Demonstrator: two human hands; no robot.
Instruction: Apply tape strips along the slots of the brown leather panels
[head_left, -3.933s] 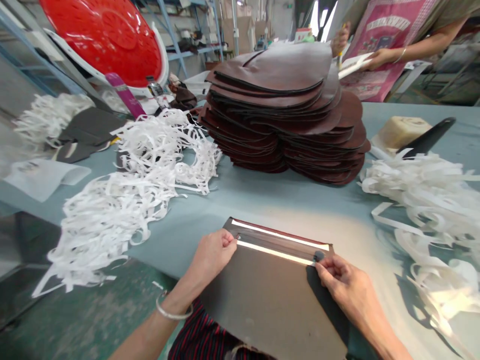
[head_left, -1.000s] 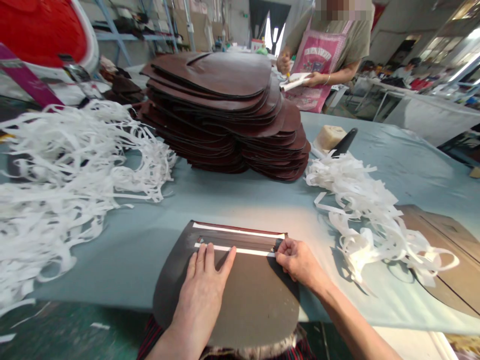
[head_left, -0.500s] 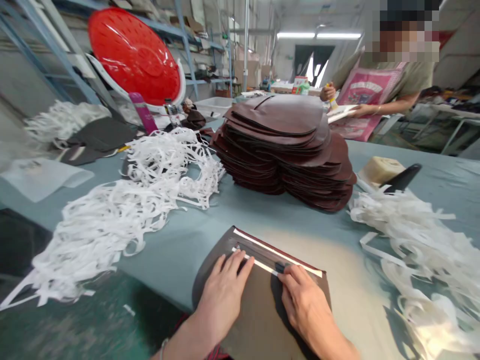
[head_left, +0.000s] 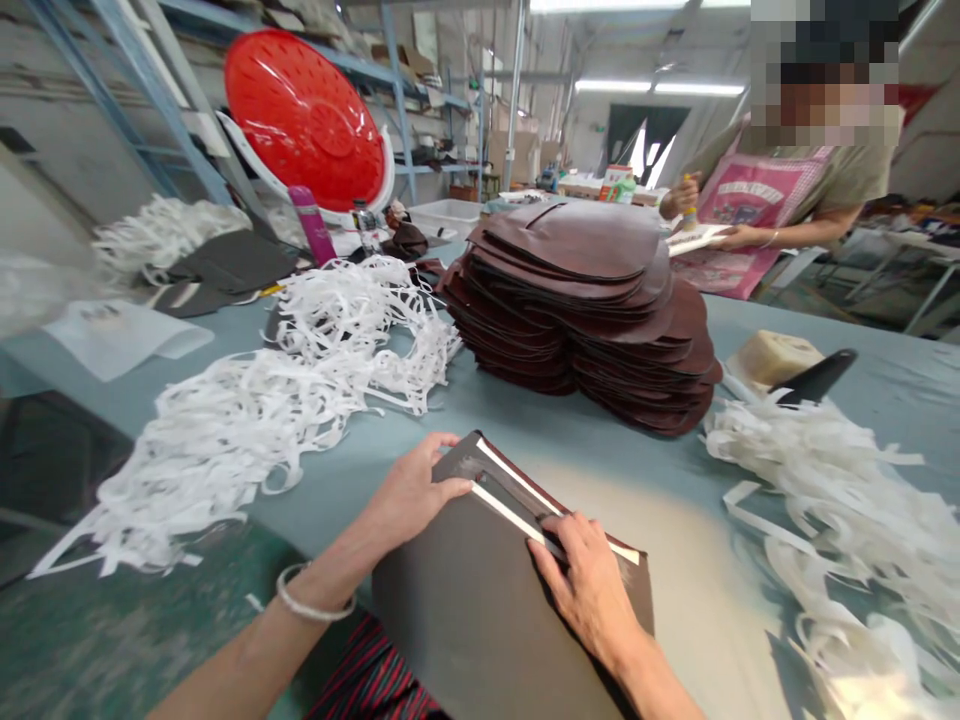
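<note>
A dark leather panel (head_left: 480,610) lies grey-brown side up in front of me, two white tape strips (head_left: 517,515) running along its far end beside a slot. My left hand (head_left: 412,495) grips the panel's far left corner, thumb on top and fingers over the edge. The corner is slightly raised. At the right end of the slot, my right hand (head_left: 589,585) has its thumb and bent fingers closed on the panel around the nearer strip. What lies under those fingertips is partly hidden.
Beyond the panel stands a tall stack of brown leather pieces (head_left: 577,310). White strip scraps heap up at left (head_left: 247,430) and right (head_left: 847,480). A yellowish block (head_left: 776,358) sits beside a black handle (head_left: 817,378). Across the table a person (head_left: 772,210) holds a yellow-handled brush.
My left hand has moved from lying flat on the panel to gripping its far left corner, which has lifted. My right hand's fingers have shifted slightly left along the slot.
</note>
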